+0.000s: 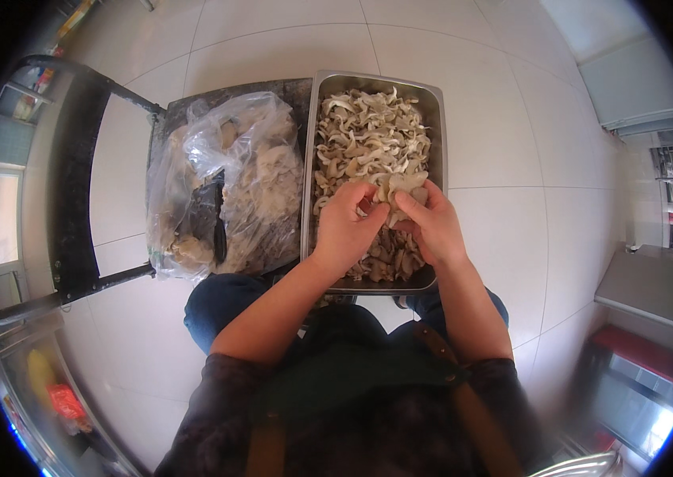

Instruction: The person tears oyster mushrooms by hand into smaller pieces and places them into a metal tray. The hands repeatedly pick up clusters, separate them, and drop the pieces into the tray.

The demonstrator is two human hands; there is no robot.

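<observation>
Both of my hands are over a deep rectangular stainless steel pan [442, 137]. A heap of torn oyster mushroom pieces [372, 131] fills much of it. My right hand [438, 223] holds a small cluster of oyster mushrooms [406, 186], its thumb across the caps. At the cluster's left side, my left hand [351, 220] pinches with thumb and forefinger; the fingertips partly hide what lies between them. Left of the pan, a clear plastic bag [253, 173] with larger mushroom clumps lies on the dark seat of a chair. A dark strip shows at the bag's opening.
The chair's black metal frame and backrest [74, 173] extend to the left. Pale floor tiles [491, 119] surround the pan. A shelf with a red plastic bag [66, 400] is at lower left, and a grey-topped unit [650, 286] stands at the right.
</observation>
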